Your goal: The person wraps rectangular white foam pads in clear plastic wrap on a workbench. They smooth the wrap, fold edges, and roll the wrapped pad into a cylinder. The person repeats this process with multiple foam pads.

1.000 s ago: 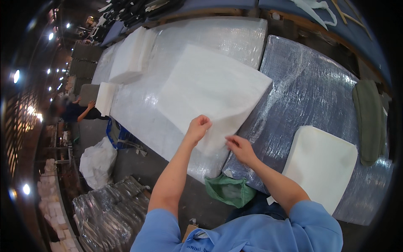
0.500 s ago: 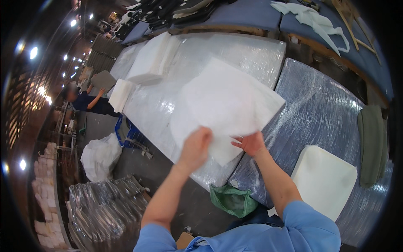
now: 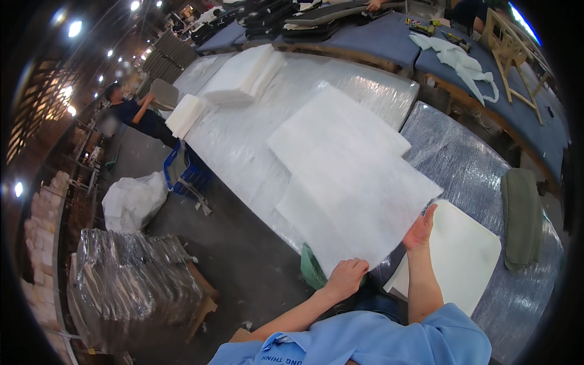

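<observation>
A thin white sheet of soft wadding (image 3: 377,204) spreads out in front of me, its near edge between my hands. My left hand (image 3: 349,277) is closed on its near left corner. At the near right corner, my right hand (image 3: 421,231) has its thumb raised above the edge, with the fingers partly hidden under the sheet. Beneath and beyond lies another white wadding sheet (image 3: 331,125) on the plastic-wrapped table (image 3: 237,131). A white cushion-shaped foam pad (image 3: 465,249) sits beside my right forearm.
Stacked white sheets (image 3: 240,79) stand at the table's far left. Nearby are a green bag (image 3: 311,269), a blue crate (image 3: 191,176), plastic-wrapped cushions (image 3: 134,277) and a grey-green cushion (image 3: 522,219). A co-worker (image 3: 140,118) holds a grey pad at the left.
The wadding sheet has come toward me and spread flatter, uncovering the sheet beneath. Both hands have moved nearer my body and to the right.
</observation>
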The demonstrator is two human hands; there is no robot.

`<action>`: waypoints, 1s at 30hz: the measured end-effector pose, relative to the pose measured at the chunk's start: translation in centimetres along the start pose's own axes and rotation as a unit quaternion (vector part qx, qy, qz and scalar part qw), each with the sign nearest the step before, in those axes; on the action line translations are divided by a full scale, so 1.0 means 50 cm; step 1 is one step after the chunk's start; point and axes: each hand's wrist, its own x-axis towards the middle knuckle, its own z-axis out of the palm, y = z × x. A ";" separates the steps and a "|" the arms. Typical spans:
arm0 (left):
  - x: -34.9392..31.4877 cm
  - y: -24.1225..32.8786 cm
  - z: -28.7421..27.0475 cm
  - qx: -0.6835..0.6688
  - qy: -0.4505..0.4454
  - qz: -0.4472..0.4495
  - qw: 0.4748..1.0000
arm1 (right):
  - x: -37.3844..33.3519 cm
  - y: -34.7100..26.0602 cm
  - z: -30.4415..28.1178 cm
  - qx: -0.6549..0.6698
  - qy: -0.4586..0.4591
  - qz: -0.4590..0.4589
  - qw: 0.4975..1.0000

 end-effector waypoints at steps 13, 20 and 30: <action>-0.379 0.058 -0.068 0.030 0.291 -0.033 0.956 | -0.144 0.204 0.145 -0.176 0.164 -0.005 0.971; -0.588 -0.061 -0.068 -0.408 0.285 -0.390 0.775 | -0.309 0.238 0.292 -0.155 0.064 -0.011 0.986; -0.363 -0.096 -0.032 -0.855 0.110 -0.127 0.491 | -0.769 0.021 0.240 -0.300 0.128 -0.022 0.945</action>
